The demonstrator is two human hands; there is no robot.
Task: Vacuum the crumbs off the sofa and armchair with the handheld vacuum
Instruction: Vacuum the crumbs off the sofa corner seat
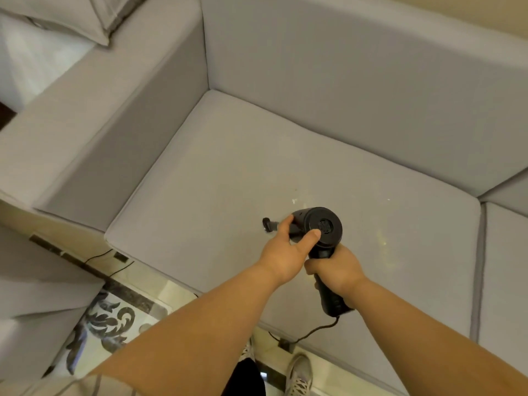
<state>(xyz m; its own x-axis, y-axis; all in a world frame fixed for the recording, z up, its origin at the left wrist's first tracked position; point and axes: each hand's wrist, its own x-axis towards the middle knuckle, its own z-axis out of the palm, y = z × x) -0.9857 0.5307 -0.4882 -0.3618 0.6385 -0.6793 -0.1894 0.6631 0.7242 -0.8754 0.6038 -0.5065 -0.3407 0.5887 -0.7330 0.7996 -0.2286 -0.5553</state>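
Vacuum [321, 228] handle gripped in right hand [340, 270], left hand [285, 250] clasping its body

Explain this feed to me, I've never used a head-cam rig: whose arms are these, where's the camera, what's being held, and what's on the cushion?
There is one picture, from a camera on the person's head, looking down. The arms are theirs. The right hand grips the handle of a black handheld vacuum; the left hand holds its round body. The nozzle points left, at the grey sofa seat cushion. Pale crumbs lie beyond the vacuum, with more specks to its right. A cord trails off the handle.
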